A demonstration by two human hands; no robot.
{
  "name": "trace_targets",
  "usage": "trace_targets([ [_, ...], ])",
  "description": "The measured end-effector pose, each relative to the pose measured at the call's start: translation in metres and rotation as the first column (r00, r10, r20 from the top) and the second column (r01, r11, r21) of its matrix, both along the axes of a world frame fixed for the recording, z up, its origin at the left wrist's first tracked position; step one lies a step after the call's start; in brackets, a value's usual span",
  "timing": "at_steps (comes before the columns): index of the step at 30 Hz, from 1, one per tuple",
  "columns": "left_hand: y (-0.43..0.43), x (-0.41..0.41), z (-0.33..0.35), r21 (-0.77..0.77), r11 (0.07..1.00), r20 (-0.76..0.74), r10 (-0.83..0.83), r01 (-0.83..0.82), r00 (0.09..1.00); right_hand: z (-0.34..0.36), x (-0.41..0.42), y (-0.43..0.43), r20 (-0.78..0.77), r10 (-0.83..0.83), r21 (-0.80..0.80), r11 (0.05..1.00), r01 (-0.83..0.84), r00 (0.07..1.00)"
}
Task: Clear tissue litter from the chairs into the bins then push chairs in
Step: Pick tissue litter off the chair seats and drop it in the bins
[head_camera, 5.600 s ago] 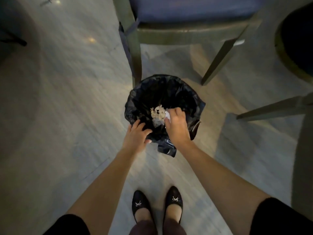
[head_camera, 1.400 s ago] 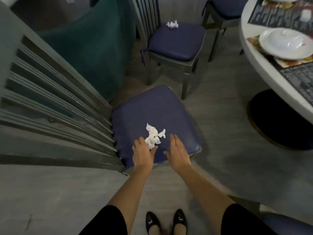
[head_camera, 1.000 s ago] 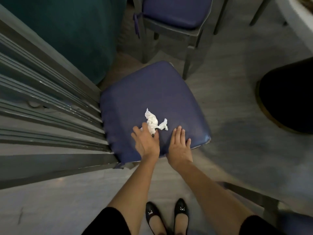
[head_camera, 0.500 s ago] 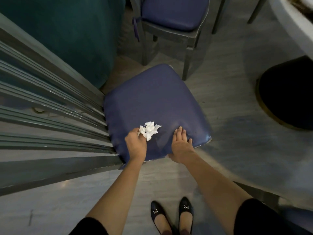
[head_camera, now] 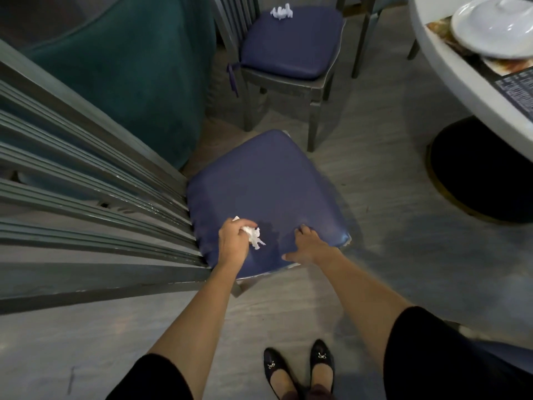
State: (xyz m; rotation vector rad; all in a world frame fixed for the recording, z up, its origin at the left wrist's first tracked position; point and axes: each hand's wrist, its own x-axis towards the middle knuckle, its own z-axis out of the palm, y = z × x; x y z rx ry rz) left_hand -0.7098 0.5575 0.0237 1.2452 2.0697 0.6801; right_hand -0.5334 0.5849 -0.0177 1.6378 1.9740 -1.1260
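A grey slat-backed chair with a blue seat cushion [head_camera: 265, 183] stands right in front of me. My left hand [head_camera: 234, 243] is closed around a crumpled white tissue [head_camera: 254, 236] just above the seat's near edge. My right hand [head_camera: 307, 245] rests on the cushion's near right corner, fingers curled on it. A second blue-seated chair [head_camera: 288, 44] stands farther back with another white tissue wad [head_camera: 281, 11] at the back of its seat. No bin is in view.
A round white table [head_camera: 473, 90] at the upper right carries a white lidded dish [head_camera: 494, 27] and printed mats, on a black pedestal base [head_camera: 484, 171]. A teal cloth-covered table [head_camera: 124, 67] stands at the upper left. My feet stand on the grey floor [head_camera: 389, 249].
My left hand has gathered the tissue off the seat and closed around it, drawing it to the near edge. My right hand slid to the cushion's corner. The view has tilted up.
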Motion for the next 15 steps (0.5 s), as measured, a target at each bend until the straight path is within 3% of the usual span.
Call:
trace_targets([
  [5,0.003,0.016,0.026,-0.044,0.999,0.075,0.017,-0.014,0.997,0.017,0.006,-0.010,-0.055,-0.077,0.041,0.996,0.079,0.996],
  [15,-0.008,0.030,0.065,0.150,0.943,-0.310,-0.241,0.298,0.920,0.085,0.011,-0.008,-0.100,-0.077,0.278,0.955,0.103,0.992],
])
